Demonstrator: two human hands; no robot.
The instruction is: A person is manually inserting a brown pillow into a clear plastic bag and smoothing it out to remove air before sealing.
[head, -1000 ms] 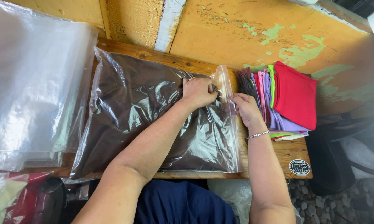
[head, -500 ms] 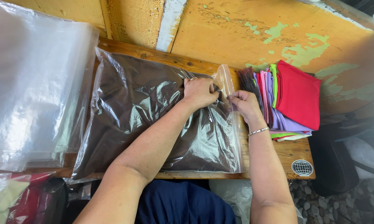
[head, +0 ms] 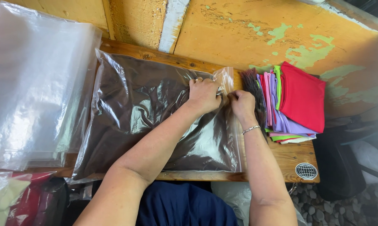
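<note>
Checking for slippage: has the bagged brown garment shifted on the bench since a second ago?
No. The bagged brown garment keeps its place against the folded cloth stack.

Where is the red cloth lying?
The red cloth tops the folded pile at the bench's right end, just right of the right hand.
</note>
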